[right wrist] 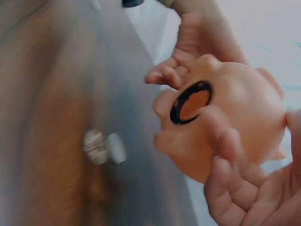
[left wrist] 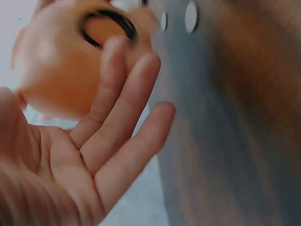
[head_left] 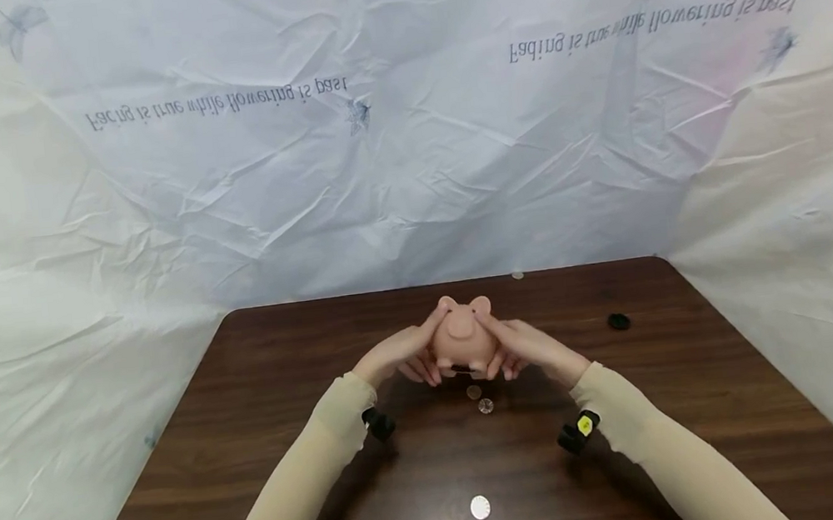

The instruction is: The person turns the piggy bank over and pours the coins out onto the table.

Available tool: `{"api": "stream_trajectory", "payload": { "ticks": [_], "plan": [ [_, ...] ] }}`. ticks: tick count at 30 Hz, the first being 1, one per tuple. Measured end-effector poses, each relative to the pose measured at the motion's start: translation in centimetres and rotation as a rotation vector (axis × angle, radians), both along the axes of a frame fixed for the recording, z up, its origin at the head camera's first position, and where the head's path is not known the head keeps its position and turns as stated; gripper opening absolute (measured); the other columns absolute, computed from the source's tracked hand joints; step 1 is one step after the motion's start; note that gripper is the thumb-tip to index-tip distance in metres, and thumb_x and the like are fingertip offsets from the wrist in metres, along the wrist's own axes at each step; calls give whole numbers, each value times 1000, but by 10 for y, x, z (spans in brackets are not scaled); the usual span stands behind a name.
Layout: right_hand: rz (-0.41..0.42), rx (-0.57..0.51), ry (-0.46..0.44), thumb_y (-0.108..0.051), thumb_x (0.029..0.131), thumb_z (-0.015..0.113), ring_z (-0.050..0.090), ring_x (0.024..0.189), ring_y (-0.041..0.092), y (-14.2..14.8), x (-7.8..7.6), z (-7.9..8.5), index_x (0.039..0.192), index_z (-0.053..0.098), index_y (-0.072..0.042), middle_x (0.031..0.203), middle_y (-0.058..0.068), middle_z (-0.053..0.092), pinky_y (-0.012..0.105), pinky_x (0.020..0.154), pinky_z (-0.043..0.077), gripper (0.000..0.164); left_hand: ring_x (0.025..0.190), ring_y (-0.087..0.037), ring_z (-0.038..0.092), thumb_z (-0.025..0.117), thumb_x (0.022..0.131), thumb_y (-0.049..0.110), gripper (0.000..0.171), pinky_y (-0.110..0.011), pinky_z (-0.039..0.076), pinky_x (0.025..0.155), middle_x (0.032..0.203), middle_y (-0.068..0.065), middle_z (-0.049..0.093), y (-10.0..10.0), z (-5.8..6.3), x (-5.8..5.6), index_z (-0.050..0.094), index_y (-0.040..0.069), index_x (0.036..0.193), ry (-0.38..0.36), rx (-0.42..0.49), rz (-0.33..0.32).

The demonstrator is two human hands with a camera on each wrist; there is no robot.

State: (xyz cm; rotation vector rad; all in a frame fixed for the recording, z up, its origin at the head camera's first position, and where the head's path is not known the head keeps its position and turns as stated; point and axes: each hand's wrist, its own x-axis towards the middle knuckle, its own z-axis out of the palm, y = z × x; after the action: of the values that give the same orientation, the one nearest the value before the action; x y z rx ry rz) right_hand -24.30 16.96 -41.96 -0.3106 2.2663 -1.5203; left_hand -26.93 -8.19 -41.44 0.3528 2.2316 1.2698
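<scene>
A pink piggy bank (head_left: 463, 335) is held up between both hands over the back half of the table, its snout and ears towards the head camera. My left hand (head_left: 414, 352) grips its left side, thumb near an ear and fingers lower down. On the other side, my right hand (head_left: 522, 343) grips it the same way. Underneath, the belly has a round hole edged by a black ring (right wrist: 175, 110), with no plug in it. Two coins lie on the table just below the bank, a dull coin (head_left: 473, 392) and a clearer patterned coin (head_left: 486, 406).
On the dark wooden table (head_left: 295, 489), a bright round coin (head_left: 480, 507) lies near the front. A small black round cap (head_left: 619, 322) sits at the back right. Another pale disc (head_left: 518, 275) is at the far edge. White printed sheeting (head_left: 395, 195) surrounds the table.
</scene>
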Motion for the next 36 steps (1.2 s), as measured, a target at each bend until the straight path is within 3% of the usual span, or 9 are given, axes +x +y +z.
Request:
{"api": "stream_trajectory", "payload": {
  "ticks": [3, 7, 14, 21, 25, 28, 33, 35, 36],
  "plan": [
    [-58, -35, 13, -73, 98, 39, 60, 51, 15, 1, -9, 12, 103, 72, 1, 64, 8, 68, 39, 58, 56, 81, 85, -49, 69, 19, 82, 94, 114, -57, 58, 79, 71, -17, 72, 1, 9, -8, 77, -4, 90, -13, -23, 7],
    [-65, -46, 11, -69, 99, 42, 63, 55, 17, 3, -16, 18, 108, 70, 4, 61, 6, 66, 39, 61, 57, 78, 88, -52, 68, 17, 79, 96, 121, -58, 58, 79, 73, -18, 72, 1, 11, -11, 76, -8, 95, -26, -20, -12],
    [-42, -48, -13, -66, 102, 39, 68, 62, 22, 3, -14, 11, 119, 65, 5, 64, 6, 68, 54, 76, 58, 77, 85, -47, 70, 17, 85, 91, 106, -55, 59, 76, 79, -19, 74, 1, 10, -6, 78, 4, 89, -12, -32, 16],
    [-59, -47, 2, -66, 101, 41, 70, 67, 29, -1, -14, 3, 122, 64, 5, 66, 8, 68, 58, 82, 56, 77, 83, -44, 72, 18, 90, 86, 102, -54, 60, 74, 80, -19, 74, 0, 5, -8, 77, 3, 92, -10, -24, 40],
    [-59, -60, 15, -66, 101, 42, 70, 77, 37, -5, -15, 6, 136, 57, 0, 71, 9, 69, 57, 84, 56, 76, 85, -41, 73, 19, 92, 85, 101, -52, 60, 75, 82, -17, 74, -1, 7, -9, 76, 2, 95, 20, -23, 69],
    [-63, -2, 211, -65, 101, 42, 70, 78, 31, -8, -9, 22, 153, 41, -7, 76, 6, 70, 47, 80, 58, 77, 84, -35, 73, 24, 93, 83, 94, -48, 60, 75, 85, -12, 75, -1, 25, -4, 75, 5, 102, 153, 37, 115],
    [-81, 107, 798, -45, 103, 57, 69, 83, 21, -9, 19, 54, 163, 18, -21, 98, 6, 73, 41, 74, 54, 76, 96, -23, 70, 44, 95, 75, 69, -42, 56, 79, 107, -4, 74, -8, 62, 22, 63, 16, 125, 606, 156, 164],
    [-58, 96, 891, -36, 102, 62, 68, 83, 18, -7, 25, 56, 164, 13, -27, 103, 7, 72, 42, 72, 53, 79, 102, -21, 68, 49, 94, 73, 67, -41, 55, 80, 116, -3, 72, -11, 65, 29, 59, 17, 130, 715, 164, 166],
    [-37, 98, 892, -35, 103, 62, 68, 84, 16, -6, 26, 54, 164, 10, -30, 103, 6, 72, 40, 73, 53, 80, 104, -19, 68, 49, 94, 72, 68, -41, 55, 81, 120, -4, 71, -12, 63, 30, 57, 17, 132, 727, 162, 157]
  ]
}}
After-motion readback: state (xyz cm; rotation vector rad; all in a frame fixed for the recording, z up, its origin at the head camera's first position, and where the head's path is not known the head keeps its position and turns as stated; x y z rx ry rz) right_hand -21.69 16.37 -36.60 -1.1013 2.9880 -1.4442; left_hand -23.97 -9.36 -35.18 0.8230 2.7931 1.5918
